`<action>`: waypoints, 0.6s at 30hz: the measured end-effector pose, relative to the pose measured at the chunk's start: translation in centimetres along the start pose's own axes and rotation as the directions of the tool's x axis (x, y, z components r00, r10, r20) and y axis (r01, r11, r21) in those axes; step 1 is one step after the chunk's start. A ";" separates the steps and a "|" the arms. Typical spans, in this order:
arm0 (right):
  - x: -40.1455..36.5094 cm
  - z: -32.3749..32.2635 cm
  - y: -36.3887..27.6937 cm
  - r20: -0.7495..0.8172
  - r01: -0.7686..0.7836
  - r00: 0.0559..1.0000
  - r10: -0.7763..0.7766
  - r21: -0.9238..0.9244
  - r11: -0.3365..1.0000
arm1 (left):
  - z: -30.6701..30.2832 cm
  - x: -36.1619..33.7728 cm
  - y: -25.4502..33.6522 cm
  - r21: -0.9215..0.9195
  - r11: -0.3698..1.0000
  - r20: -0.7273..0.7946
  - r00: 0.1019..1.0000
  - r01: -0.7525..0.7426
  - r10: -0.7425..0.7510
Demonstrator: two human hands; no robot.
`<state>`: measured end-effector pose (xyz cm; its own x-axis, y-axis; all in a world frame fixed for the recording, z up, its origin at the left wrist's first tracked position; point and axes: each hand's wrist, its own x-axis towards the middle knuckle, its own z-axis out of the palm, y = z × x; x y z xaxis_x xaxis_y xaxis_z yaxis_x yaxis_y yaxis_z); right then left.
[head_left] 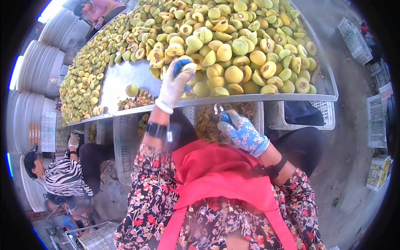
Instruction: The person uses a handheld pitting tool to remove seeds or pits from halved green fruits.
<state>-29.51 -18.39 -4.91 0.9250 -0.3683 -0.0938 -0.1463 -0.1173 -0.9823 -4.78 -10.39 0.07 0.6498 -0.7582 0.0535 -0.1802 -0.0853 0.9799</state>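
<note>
Heaped fruit [234,74] could tumble over the tabletop rim [258,98], if it is bumped.
Left hand [170,85] grips one fruit piece [189,68] inside the rim; right hand [243,134] holds a small metal tool [216,109] outside it.

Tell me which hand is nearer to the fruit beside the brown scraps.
Left. The left hand is over the metal table, to the right of that fruit; the right hand is farther right, nearer the body.
</note>
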 end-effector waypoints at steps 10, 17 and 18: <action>0.7 2.0 -1.2 -0.122 0.242 0.954 -0.273 -0.222 0.945 | 4.2 -8.2 -1.5 -0.459 0.878 0.161 0.985 0.135 -0.067; 0.6 3.5 0.0 -0.174 0.224 0.940 -0.294 -0.334 0.915 | 5.2 -9.3 -2.1 -0.183 0.977 0.021 0.993 -0.107 0.112; 0.2 3.7 -1.6 -0.202 0.171 0.956 -0.211 -0.200 0.965 | 5.3 -9.3 -3.3 -0.188 0.978 -0.020 0.996 -0.091 0.089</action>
<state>-27.77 -14.86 -3.99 0.8446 -0.5138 0.1507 -0.0531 -0.3605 -0.9312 -14.18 -6.49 -4.69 0.6458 -0.7497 0.1441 -0.0968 0.1069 0.9896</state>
